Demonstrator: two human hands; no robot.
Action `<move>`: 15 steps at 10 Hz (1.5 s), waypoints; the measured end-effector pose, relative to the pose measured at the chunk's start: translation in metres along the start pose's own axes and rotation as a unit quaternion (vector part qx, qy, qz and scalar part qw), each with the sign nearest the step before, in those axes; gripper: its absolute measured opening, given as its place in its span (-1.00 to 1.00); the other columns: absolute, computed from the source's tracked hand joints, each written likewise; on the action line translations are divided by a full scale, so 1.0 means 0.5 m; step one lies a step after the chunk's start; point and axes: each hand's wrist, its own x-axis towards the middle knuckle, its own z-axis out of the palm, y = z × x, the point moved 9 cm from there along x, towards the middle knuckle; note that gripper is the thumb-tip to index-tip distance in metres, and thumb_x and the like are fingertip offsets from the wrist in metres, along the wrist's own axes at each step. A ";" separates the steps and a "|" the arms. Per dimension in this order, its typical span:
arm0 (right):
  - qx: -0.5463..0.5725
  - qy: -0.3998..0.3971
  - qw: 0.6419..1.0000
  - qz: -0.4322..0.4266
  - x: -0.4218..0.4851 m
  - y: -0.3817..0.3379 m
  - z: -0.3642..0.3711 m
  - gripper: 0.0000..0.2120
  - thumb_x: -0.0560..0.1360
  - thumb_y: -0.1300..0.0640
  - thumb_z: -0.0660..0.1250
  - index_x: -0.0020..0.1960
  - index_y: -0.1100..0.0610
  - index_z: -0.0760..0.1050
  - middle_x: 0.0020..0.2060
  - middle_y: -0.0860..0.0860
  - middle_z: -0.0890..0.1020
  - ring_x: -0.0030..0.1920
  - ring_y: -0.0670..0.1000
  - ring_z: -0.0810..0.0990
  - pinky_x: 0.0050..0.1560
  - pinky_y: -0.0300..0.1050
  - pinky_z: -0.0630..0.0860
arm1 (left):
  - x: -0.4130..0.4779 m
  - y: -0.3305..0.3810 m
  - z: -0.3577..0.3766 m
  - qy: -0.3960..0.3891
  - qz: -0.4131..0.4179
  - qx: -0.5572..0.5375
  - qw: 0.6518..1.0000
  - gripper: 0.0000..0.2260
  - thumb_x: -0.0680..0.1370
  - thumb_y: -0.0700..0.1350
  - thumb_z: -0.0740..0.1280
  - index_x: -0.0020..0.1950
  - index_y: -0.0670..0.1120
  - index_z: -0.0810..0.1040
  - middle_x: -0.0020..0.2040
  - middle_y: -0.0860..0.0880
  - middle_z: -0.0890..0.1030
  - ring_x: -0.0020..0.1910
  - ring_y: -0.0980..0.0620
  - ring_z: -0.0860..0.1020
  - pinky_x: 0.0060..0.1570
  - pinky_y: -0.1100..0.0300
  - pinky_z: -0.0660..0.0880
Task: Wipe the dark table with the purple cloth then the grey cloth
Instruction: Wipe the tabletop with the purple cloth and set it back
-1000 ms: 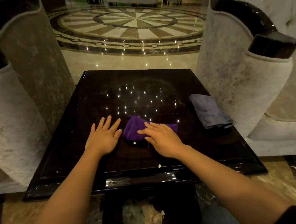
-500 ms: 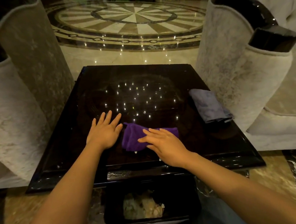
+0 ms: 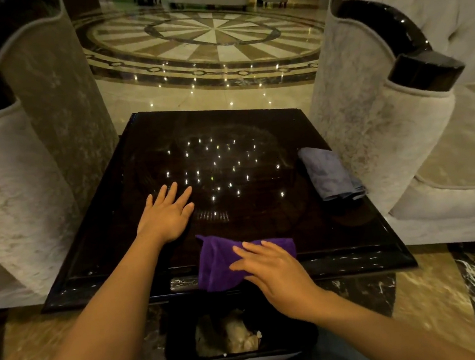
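The dark glossy table [image 3: 255, 137] fills the middle of the head view, with ceiling lights mirrored in its top. The purple cloth [image 3: 218, 263] lies at the table's near edge and hangs partly over it. My right hand [image 3: 274, 272] presses flat on the purple cloth, fingers pointing left. My left hand [image 3: 167, 212] rests flat on the tabletop with fingers spread, to the left of and beyond the cloth, holding nothing. The grey cloth [image 3: 328, 174] lies folded near the table's right edge, apart from both hands.
Pale upholstered armchairs [image 3: 386, 136] stand close on the right and another [image 3: 21, 171] on the left. A black bin [image 3: 239, 330] with crumpled paper in it sits on the floor just under the near edge. Polished patterned marble floor [image 3: 208, 37] lies beyond.
My right hand has dragged the purple cloth towards me, from the table's middle to its near edge, where it now overhangs. My left hand has stayed flat on the table.
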 end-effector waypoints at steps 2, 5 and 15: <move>0.034 -0.025 0.999 -0.015 -0.038 -0.021 0.015 -0.69 0.57 0.13 0.14 0.29 0.06 0.43 0.37 -0.03 0.42 0.44 -0.10 0.22 0.35 -0.36 -0.16 | 0.002 -0.004 -0.002 0.000 0.000 -0.001 1.000 -0.55 0.61 0.10 -0.11 0.50 0.08 -0.08 0.55 -0.07 -0.10 0.52 -0.06 -0.16 0.46 -0.07 -0.18; 0.230 0.204 0.948 0.079 0.026 0.076 -0.201 -0.75 0.53 0.35 0.17 0.09 0.11 0.50 -0.15 -0.21 0.55 -0.15 -0.39 0.54 -0.11 -0.61 0.37 | 0.004 -0.003 0.001 -0.006 -0.001 -0.001 1.000 -0.54 0.61 0.11 -0.12 0.50 0.10 -0.10 0.55 -0.06 -0.12 0.51 -0.05 -0.18 0.46 -0.05 -0.19; -0.047 -0.059 0.965 0.250 0.332 0.358 -0.065 -0.42 0.54 -0.13 0.11 0.48 -0.11 -0.05 0.53 0.06 -0.01 0.50 0.17 -0.01 0.44 0.15 0.08 | 0.009 -0.004 0.007 -0.007 0.005 0.010 1.000 -0.54 0.60 0.14 -0.15 0.49 0.12 -0.11 0.55 -0.05 -0.13 0.51 -0.05 -0.19 0.46 -0.06 -0.20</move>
